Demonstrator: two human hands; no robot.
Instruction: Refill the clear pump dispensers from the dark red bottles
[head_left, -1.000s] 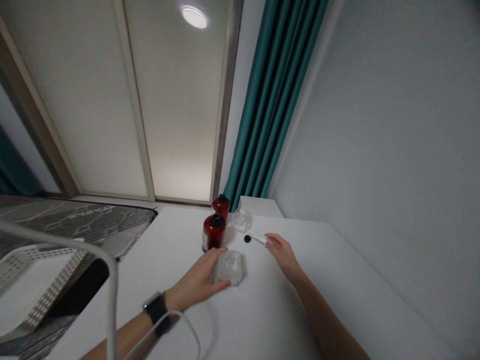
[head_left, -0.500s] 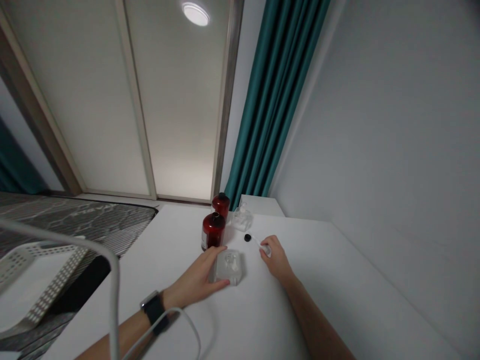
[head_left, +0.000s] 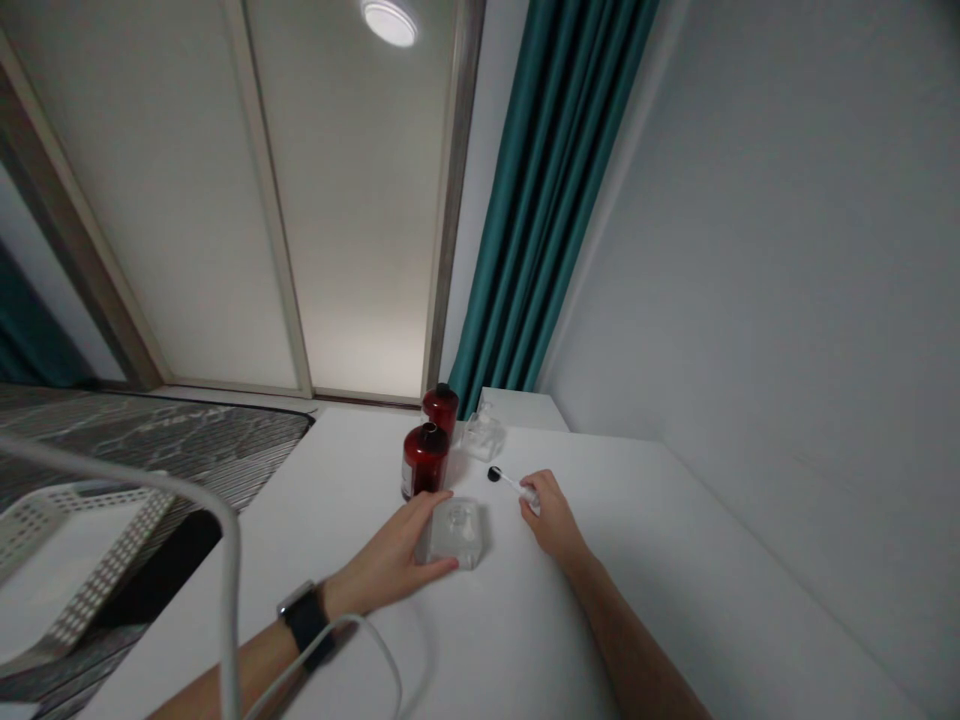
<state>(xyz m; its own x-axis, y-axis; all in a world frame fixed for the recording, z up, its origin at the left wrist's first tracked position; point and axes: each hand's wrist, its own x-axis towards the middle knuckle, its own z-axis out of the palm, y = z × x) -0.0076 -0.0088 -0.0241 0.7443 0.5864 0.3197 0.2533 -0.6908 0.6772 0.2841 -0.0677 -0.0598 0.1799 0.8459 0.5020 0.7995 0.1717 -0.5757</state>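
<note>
My left hand [head_left: 405, 552], with a dark watch on its wrist, is wrapped round the side of a clear square bottle [head_left: 459, 535] on the white table. Between the fingers of my right hand [head_left: 553, 515] is a white pump head [head_left: 530, 495]. Its thin pale tube [head_left: 510, 482] points left, and the tip overlaps a small black cap [head_left: 493, 474]; whether they touch I cannot tell. Just beyond my left hand stands a dark red bottle [head_left: 425, 462] with a black neck. Another red bottle [head_left: 440, 408] is behind it, beside a second clear bottle [head_left: 482, 437].
A white box [head_left: 523, 409] sits at the table's far edge, by the teal curtain [head_left: 551, 200]. White cable [head_left: 229, 600] crosses the near left, over my forearm. On the left, lower than the table [head_left: 315, 510], is a white perforated basket [head_left: 112, 560]. A wall borders the right.
The tube's tip has swung slightly down and left onto the black cap. My left hand keeps its hold on the clear bottle. The view has shifted very slightly.
</note>
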